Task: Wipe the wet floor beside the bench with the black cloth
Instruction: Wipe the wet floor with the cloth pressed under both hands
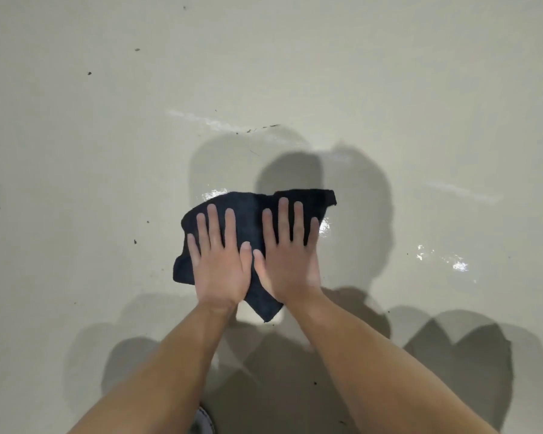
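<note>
A black cloth point(251, 214) lies spread flat on the pale grey floor point(107, 136) in the middle of the view. My left hand point(220, 264) presses palm-down on its left half, fingers spread. Beside it, thumbs nearly touching, my right hand point(287, 258) presses flat on the right half. Neither hand grips the cloth; both rest on top. Wet shine point(325, 227) shows at the cloth's right edge and another wet patch point(449, 258) glistens further right. No bench is in view.
Small dark specks point(89, 73) dot the floor at left and top. A pale scuff streak point(207, 122) runs above the cloth. Shadows of my arms and body fall across the lower floor. Part of a round white object point(205, 422) shows at the bottom edge.
</note>
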`<state>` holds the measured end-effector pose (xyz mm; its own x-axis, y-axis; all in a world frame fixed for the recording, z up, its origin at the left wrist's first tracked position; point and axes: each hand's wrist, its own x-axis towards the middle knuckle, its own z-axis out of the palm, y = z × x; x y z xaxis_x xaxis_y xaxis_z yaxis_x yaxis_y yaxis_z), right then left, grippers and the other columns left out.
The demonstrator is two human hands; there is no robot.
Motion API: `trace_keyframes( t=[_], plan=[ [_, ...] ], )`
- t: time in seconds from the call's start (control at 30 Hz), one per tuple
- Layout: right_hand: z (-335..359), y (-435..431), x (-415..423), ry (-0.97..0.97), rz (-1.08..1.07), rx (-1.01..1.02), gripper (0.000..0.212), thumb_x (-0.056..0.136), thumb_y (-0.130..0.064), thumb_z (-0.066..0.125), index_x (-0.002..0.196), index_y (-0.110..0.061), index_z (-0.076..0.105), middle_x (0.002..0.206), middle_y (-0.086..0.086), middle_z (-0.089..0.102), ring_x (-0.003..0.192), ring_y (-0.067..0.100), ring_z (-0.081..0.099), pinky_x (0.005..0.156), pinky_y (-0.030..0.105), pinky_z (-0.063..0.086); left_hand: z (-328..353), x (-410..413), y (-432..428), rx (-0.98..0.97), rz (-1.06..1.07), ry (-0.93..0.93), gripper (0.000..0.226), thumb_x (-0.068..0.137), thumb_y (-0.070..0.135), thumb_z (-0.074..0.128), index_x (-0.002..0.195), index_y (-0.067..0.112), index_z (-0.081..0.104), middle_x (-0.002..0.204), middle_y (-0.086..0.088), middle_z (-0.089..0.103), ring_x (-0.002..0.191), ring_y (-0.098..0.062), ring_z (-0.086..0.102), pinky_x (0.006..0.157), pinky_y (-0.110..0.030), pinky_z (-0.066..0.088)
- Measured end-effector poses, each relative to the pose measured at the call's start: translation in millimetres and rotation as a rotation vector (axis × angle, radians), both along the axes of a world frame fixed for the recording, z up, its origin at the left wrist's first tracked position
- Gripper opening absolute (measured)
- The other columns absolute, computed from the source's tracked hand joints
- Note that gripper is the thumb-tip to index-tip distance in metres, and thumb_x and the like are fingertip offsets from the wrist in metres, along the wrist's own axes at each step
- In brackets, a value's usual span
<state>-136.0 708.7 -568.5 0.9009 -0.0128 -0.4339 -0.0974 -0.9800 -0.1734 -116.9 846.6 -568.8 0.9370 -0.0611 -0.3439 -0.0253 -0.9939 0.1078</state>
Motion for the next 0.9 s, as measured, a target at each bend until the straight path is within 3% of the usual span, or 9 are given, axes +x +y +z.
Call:
trace_keyframes(
  t=[0.17, 0.33, 0.53, 0.9],
  plan=[
    [0, -18, -9, -0.022, 0.089, 0.014, 0.076, 0.098, -0.054, 0.034, 0.161, -0.014, 0.018, 0.169, 0.019, 0.003, 0.154, 0.046, 0.002, 0.12, 0.068, 0.004, -1, -23, -6, -0.015, 0.038, 0.026, 0.067, 0.101, 0.044, 0.025, 0.162, 0.026, 0.005, 0.17, -0.006, -0.001, 0.157, -0.031, 0.003, 0.124, -0.055, 0.015],
    [-4, 9, 74, -0.077, 0.1, -0.019, 0.078, 0.099, -0.058, 0.02, 0.161, -0.017, -0.002, 0.169, 0.017, -0.011, 0.155, 0.043, -0.01, 0.121, 0.066, -0.001, -7, 61, 33, -0.036, 0.066, -0.047, 0.062, 0.104, 0.044, 0.022, 0.162, 0.029, 0.007, 0.171, -0.004, -0.001, 0.157, -0.028, -0.003, 0.125, -0.051, 0.007],
    [-9, 58, 187, -0.164, 0.085, -0.005, 0.075, 0.099, -0.057, 0.024, 0.163, -0.02, 0.006, 0.171, 0.014, -0.002, 0.156, 0.039, -0.003, 0.122, 0.064, 0.003, -12, 154, 67, -0.091, 0.1, -0.133, 0.058, 0.106, 0.042, 0.023, 0.162, 0.031, 0.013, 0.172, -0.002, 0.003, 0.157, -0.026, -0.001, 0.125, -0.049, 0.004],
    [-3, 88, 303, -0.085, 0.087, -0.081, 0.068, 0.103, -0.054, 0.01, 0.16, -0.025, -0.013, 0.169, 0.003, -0.02, 0.155, 0.03, -0.018, 0.124, 0.057, -0.005, -15, 276, 111, -0.097, 0.026, -0.154, 0.06, 0.105, 0.042, 0.027, 0.162, 0.029, 0.013, 0.171, -0.004, 0.006, 0.157, -0.027, 0.006, 0.125, -0.052, 0.012]
  ],
)
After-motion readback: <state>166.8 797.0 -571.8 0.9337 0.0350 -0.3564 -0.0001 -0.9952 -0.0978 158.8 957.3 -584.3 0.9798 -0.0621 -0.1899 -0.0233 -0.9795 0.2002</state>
